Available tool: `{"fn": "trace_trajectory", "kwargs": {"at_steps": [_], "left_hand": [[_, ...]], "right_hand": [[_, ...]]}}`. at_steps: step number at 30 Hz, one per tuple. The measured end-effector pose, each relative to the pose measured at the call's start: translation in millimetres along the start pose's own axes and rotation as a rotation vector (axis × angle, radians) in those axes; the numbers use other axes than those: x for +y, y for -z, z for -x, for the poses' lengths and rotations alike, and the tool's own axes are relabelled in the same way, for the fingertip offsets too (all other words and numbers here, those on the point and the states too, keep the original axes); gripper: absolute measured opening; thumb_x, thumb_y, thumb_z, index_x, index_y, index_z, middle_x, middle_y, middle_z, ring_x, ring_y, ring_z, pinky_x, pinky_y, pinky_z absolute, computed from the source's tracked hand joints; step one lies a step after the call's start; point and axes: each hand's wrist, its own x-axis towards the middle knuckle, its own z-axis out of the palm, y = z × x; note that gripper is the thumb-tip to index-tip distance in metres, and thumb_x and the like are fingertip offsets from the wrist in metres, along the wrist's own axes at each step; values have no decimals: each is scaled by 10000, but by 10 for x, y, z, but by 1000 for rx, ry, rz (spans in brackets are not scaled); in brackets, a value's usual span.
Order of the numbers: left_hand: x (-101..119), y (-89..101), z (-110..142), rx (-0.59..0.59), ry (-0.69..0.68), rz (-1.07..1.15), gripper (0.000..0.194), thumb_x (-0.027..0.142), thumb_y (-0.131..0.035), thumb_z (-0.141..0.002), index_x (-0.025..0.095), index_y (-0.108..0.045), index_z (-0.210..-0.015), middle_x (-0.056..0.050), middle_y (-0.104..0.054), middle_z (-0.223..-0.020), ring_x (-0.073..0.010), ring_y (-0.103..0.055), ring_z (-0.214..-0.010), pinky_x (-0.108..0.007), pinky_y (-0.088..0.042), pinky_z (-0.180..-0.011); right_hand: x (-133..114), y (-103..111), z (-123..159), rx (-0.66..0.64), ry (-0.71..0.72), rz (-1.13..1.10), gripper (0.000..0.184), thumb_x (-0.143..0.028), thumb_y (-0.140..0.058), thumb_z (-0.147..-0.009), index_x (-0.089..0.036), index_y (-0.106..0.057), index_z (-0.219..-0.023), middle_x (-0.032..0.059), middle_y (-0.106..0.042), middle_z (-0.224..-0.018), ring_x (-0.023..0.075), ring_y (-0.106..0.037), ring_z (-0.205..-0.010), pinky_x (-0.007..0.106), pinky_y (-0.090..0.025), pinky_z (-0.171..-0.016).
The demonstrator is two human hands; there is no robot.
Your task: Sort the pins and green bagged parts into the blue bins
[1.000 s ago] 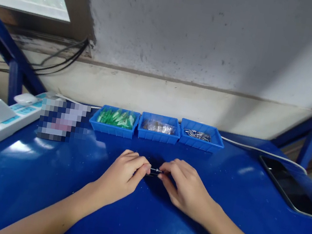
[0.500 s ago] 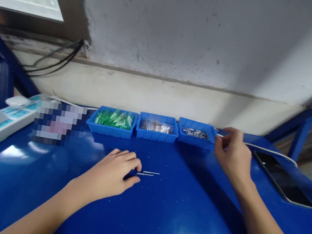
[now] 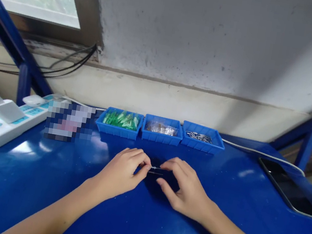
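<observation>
The left hand [image 3: 129, 170] grips the left end of a slender silver metal pin [image 3: 154, 168] with a collar, pinched between thumb and forefinger above the glossy blue tabletop [image 3: 132, 225]. The right hand [image 3: 186, 184] is positioned at the pin's free end, thumb and forefinger spread apart; fingertip contact cannot be determined. Three blue rectangular plastic bins stand in a row behind the hands; the right-hand bin [image 3: 201, 144] contains loose silver metal pins [image 3: 199, 136].

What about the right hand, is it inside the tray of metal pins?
No, the right hand is above the table, nearer the camera than that tray.
</observation>
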Motion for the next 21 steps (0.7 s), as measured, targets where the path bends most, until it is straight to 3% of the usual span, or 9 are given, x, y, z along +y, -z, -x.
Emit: {"fn": "trace_trajectory", "kwargs": {"at_steps": [6,11,17,21], "left_hand": [[56,-38,8,-11,12,84,227,212,-348,-931,192,-509,-773,9,-574,-742,-150,-531,-737,-315,-382,-717],[87,-86,42,57,-22,152,98,264,-477,-892,214,-530,-958,8,-603,-830,-151,-550,-788,-314,-397,-753],[67,-109,42,152,-23,124,139,222,-425,-911,197,-534,-829,17,-591,-742,-136,-536,-707,-305,-384,-711],[95,-91,42,86,-52,140,222,238,-373,-934,193,-530,-784,16,-572,-687,-139,-519,-669,-307,-381,-696]], "right_hand": [[57,-24,1,26,52,81,118,-181,-440,-908,-166,-557,-905,40,-596,-760,140,-517,-664,280,-377,-625],[62,6,-5,77,15,67,146,-198,-430,-915,-160,-562,-864,34,-564,-698,136,-488,-627,270,-368,-603],[26,-1,-2,79,38,56,127,-245,-485,-900,-167,-539,-984,47,-610,-805,147,-540,-695,280,-412,-642],[32,9,-21,120,88,91,88,-156,-454,-897,-170,-531,-937,42,-606,-779,140,-542,-671,272,-420,-609]]}}
